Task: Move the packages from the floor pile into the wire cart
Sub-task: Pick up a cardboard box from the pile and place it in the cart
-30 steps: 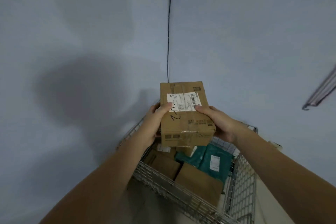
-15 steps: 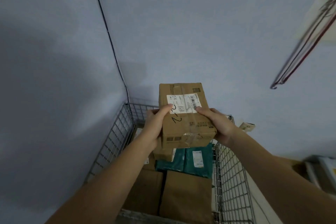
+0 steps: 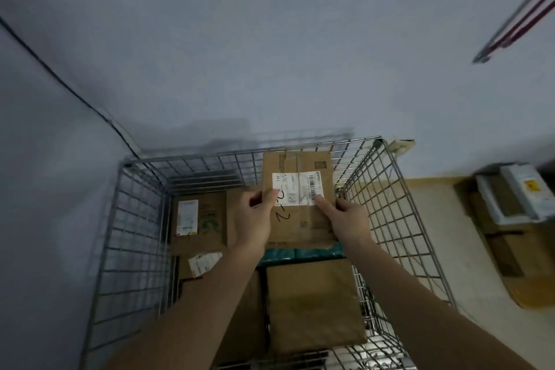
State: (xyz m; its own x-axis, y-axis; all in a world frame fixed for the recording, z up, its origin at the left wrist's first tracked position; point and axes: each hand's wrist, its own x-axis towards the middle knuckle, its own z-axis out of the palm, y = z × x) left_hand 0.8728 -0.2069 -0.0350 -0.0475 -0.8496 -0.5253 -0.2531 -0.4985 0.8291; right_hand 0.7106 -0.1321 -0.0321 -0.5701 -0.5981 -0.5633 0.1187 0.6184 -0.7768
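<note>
both hands, left hand (image 3: 255, 219) and right hand (image 3: 345, 219), clamp the labelled cardboard box (image 3: 300, 189) at centre frame over the wire cart (image 3: 135, 219), placement step; next, lower and release.

Black cable (image 3: 69, 90) along wall; white wall outlet (image 3: 401, 146); red-striped rail (image 3: 516, 19) upper right.

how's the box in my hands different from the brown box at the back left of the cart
The held box is gripped by the left hand and right hand; the back-left box lies in the wire cart untouched. The held box's white label runs sideways with black handwriting beside it; the back-left box's label stands tall beside a green logo. Both are brown cardboard with a white label.
</note>
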